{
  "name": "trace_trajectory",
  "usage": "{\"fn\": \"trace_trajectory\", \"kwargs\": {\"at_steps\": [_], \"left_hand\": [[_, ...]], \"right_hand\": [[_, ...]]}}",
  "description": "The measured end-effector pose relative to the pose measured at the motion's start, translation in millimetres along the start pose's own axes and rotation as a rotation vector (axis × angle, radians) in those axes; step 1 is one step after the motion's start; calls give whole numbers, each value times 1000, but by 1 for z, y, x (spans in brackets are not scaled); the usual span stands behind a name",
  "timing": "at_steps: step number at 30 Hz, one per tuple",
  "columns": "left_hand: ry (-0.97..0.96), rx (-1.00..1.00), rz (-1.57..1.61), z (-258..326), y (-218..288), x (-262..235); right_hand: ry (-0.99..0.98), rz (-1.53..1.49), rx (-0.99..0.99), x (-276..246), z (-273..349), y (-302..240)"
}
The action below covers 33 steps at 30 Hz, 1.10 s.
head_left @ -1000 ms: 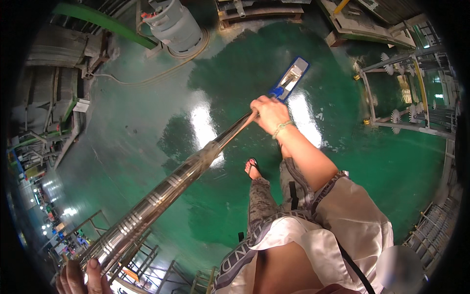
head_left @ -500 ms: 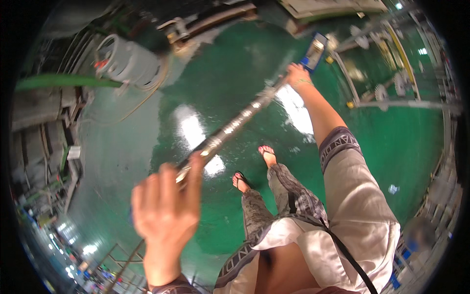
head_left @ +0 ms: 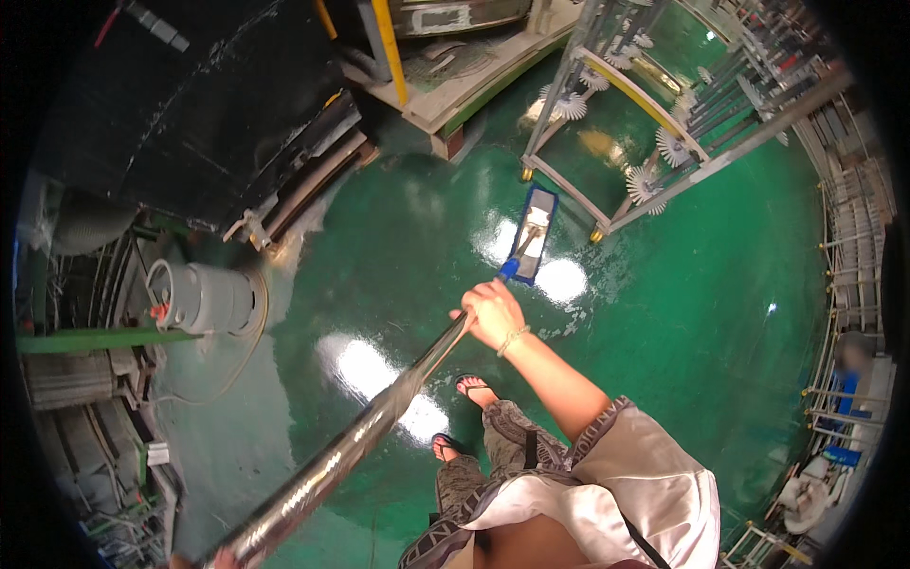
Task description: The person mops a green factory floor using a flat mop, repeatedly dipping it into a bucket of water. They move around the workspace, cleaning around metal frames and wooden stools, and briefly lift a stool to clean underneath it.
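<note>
Evidently the mop (head_left: 384, 408) is a light thing for its length: from where I stand, the pole (head_left: 327, 463) looks like thin metal tube, probably hollow and stiff, and I'd judge it far too tough to dent in ordinary handling. It slants across the person's front, from the lower left up to the flat head (head_left: 537, 228), which lies on the shiny green floor (head_left: 682, 313) near the foot of the rack (head_left: 567, 190).

The right hand (head_left: 493, 313) is closed round the lower part, just behind the blue joint (head_left: 508, 269). The left hand (head_left: 224, 559) is at the far end, mostly cut off; a little of it shows by the pole, but I cannot tell whether it grips or merely rests there.

I'd take hold much as the right hand does, round the bare tube, with a second grip well up the pole so its length doesn't swing. That polished surface could turn slippery if wet, so the fingers ought to wrap right round. The joint looks like the part that would give and twist; I'd not grip there. The head's grey face looks flat and firm, while its blue edge is likely soft cloth, poor for lifting by.
</note>
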State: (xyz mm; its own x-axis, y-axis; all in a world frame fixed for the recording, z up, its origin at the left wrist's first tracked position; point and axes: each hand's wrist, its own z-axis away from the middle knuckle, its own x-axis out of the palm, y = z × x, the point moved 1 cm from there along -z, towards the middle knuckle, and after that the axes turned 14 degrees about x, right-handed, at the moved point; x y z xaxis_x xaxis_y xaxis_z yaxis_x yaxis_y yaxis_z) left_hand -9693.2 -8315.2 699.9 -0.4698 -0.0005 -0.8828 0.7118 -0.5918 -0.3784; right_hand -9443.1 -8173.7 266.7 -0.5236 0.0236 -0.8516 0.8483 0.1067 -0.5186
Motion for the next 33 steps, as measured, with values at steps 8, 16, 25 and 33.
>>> {"fn": "trace_trajectory", "kwargs": {"at_steps": [8, 16, 25, 33], "left_hand": [[264, 53, 112, -68, 39, 114], [86, 120, -38, 0, -3, 32], [72, 347, -61, 23, -13, -52], [324, 273, -172, -68, 43, -44]], "right_hand": [[93, 42, 194, 53, -26, 129], [-86, 21, 256, 19, 31, 26], [-149, 28, 314, -50, 117, -12], [-69, 78, 424, -87, 52, 88]]}}
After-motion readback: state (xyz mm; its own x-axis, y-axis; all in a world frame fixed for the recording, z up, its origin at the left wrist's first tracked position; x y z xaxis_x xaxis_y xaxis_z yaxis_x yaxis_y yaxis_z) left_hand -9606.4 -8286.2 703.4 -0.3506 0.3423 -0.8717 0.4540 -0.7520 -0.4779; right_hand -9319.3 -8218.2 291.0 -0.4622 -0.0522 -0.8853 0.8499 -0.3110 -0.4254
